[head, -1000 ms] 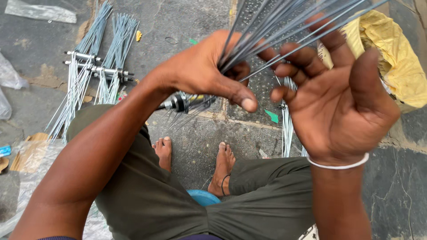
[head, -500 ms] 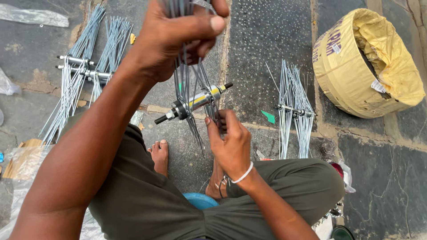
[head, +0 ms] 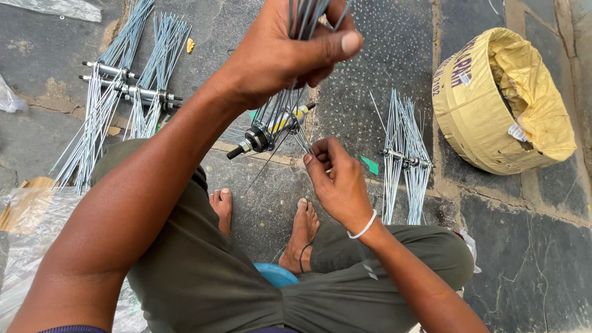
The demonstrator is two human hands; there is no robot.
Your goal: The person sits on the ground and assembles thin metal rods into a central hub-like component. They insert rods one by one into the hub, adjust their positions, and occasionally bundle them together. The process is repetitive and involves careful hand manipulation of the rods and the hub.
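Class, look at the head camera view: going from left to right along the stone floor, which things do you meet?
Clear plastic sheet → two spoked hubs lying side by side → hub with spokes hanging from the left hand, right hand at its spokes → small spoked hub on the floor → round yellow-lined tub.

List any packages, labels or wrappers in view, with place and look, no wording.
Round yellow-wrapped bundle, upper right on the stone floor: tan band with dark print.
Small white label on the bundle's yellow wrap.
Clear plastic bag, top left corner.
Clear plastic sheeting, lower left floor.
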